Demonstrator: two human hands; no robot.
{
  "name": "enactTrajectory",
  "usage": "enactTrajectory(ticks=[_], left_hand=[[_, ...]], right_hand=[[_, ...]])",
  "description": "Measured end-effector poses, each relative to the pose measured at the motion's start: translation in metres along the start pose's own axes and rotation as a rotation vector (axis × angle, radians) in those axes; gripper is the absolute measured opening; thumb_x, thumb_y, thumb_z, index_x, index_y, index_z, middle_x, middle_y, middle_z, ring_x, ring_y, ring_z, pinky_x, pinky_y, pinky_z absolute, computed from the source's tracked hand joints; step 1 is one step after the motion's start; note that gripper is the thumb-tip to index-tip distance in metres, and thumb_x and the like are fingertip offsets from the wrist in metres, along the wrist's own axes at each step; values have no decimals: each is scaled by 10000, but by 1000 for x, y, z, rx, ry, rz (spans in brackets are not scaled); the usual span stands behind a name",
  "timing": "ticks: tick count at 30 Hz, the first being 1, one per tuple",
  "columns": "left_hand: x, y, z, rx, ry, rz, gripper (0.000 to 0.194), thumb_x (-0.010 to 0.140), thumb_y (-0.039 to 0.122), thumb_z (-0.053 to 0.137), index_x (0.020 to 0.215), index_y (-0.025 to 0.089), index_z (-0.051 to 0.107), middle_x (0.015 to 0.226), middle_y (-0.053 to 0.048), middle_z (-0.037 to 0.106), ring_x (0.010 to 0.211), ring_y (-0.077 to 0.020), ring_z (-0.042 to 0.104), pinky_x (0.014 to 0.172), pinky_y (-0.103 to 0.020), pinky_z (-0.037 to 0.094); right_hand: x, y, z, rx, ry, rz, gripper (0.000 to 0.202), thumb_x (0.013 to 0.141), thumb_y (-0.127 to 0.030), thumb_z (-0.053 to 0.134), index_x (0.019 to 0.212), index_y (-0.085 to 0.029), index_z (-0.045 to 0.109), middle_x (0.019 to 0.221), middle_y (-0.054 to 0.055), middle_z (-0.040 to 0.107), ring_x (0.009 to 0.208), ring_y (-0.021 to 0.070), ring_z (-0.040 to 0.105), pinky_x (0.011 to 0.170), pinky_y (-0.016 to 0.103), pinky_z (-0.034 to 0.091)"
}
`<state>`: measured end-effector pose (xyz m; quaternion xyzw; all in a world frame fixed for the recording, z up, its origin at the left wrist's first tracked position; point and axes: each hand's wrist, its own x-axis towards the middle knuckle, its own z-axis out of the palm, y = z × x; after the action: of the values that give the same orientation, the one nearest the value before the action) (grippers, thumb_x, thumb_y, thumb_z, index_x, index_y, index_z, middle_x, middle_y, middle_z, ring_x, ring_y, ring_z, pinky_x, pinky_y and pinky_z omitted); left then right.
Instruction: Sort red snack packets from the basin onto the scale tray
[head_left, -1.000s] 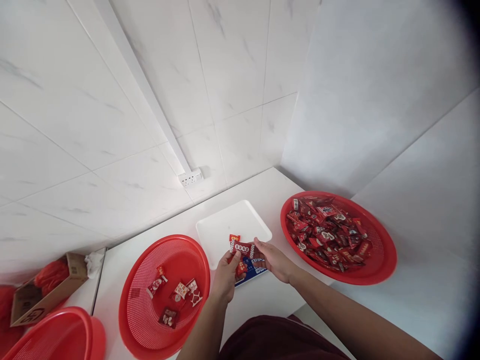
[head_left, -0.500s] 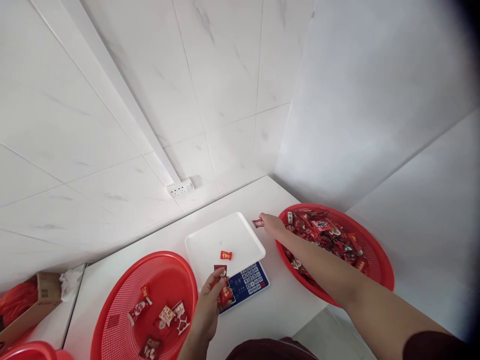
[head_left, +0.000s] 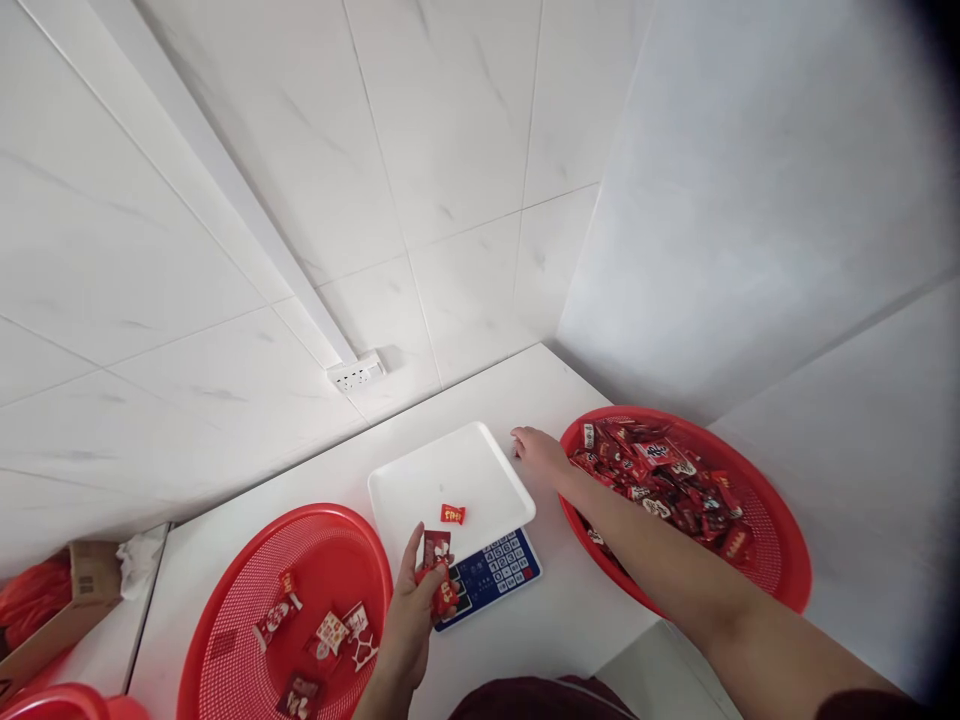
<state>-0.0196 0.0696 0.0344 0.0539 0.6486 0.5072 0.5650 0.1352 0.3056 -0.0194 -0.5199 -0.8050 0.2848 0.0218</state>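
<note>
Far off to the left of the left hand, at the counter's end, sits a brown cardboard box (head_left: 52, 620) with something red beside it, and the rim of another red plastic tub (head_left: 67, 702) shows at the very bottom corner. Closer in, just left of that hand, lies a round red plastic mesh basket (head_left: 225, 560) holding a thin scatter of red and white wrapped sweets (head_left: 322, 635).

The left hand (head_left: 409, 625) is curled up, thumb pressing a couple of small red foil-wrapped candies (head_left: 437, 568) against the fingers, just in front of the blue keypad of a white digital scale (head_left: 491, 570). Beyond its fingertips, on the white square scale pan (head_left: 420, 480), a single small red candy (head_left: 452, 514) lies alone, apart from both hands.

These little packets look feather-light, with crinkly, fairly slick wrappers and a firm lump inside; I would judge that a fingertip pinch across the middle, or by a crimped end, holds one safely, and that several bunched in one palm could slide out.

The right hand (head_left: 538, 452) is stretched out at the far right corner of the pan, palm down, fingers loosely together and resting on the white countertop (head_left: 555, 620); I can see nothing in it, though the underside is hidden. Just right of that wrist, the arm crosses the rim of a second large red mesh basket (head_left: 780, 590), heaped with a thick pile of red wrapped candies (head_left: 660, 480).
</note>
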Motion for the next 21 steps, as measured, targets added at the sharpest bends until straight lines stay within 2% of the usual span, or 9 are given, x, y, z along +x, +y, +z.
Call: enactTrajectory(ticks=[1,3,5,8,10,12,15,18,21], left_hand=[[0,-1,3,15,-16,3,717,668,312,666,1289,336,307,1005,-51,600,652,-128,596,525,-231,443],[0,-4,8,51,-77,6,620,665,313,653,1211,283,361,968,-52,609,646,-136,598,498,-225,426],[-1,-8,13,99,-170,-7,475,660,315,641,1075,232,426,905,-45,613,645,-141,596,489,-223,419],[-5,-14,15,165,-279,-25,354,658,311,637,945,206,460,760,-9,592,624,-136,579,508,-232,427],[-8,-17,15,154,-283,-8,334,656,311,648,919,202,472,742,0,581,619,-123,563,528,-236,435],[-11,-20,12,92,-255,0,337,658,313,661,920,203,480,809,-13,590,644,-113,560,575,-249,456],[-13,-26,6,-26,-212,-42,343,659,314,672,924,202,487,887,-30,597,671,-111,576,624,-264,475],[-13,-29,-1,-104,-186,-66,348,645,312,686,924,207,507,866,-23,603,638,-105,579,588,-245,468],[-16,-29,-5,-125,-184,-44,351,638,330,697,932,208,549,850,-16,604,622,-93,564,562,-226,456]], right_hand=[[-16,-8,4,43,21,-36,308,905,-212,327,1130,-163,532,1123,107,587,1018,190,540,840,301,403],[-50,-25,17,153,1,-117,317,903,-305,331,1078,-188,568,1016,60,641,910,156,582,769,253,429],[-83,-41,30,508,-170,-234,360,864,-397,394,1064,-166,584,889,54,669,786,162,603,690,259,443],[-116,-59,40,679,-344,-279,318,792,-429,502,886,-159,641,751,23,659,655,143,564,594,240,411],[-128,-65,37,679,-346,-254,269,750,-408,562,748,-150,636,672,7,634,608,129,526,566,232,384],[-134,-67,30,718,-309,-208,237,722,-382,592,698,-149,627,656,3,625,614,128,520,576,232,385],[-140,-67,24,915,-292,-80,256,716,-400,588,751,-151,638,691,8,637,638,136,544,606,246,415],[-146,-66,24,1126,-273,79,330,688,-456,607,792,-145,638,728,21,642,650,137,565,634,269,438],[-153,-66,29,1222,-206,153,360,637,-475,648,766,-140,624,710,19,626,637,128,564,613,267,432]])
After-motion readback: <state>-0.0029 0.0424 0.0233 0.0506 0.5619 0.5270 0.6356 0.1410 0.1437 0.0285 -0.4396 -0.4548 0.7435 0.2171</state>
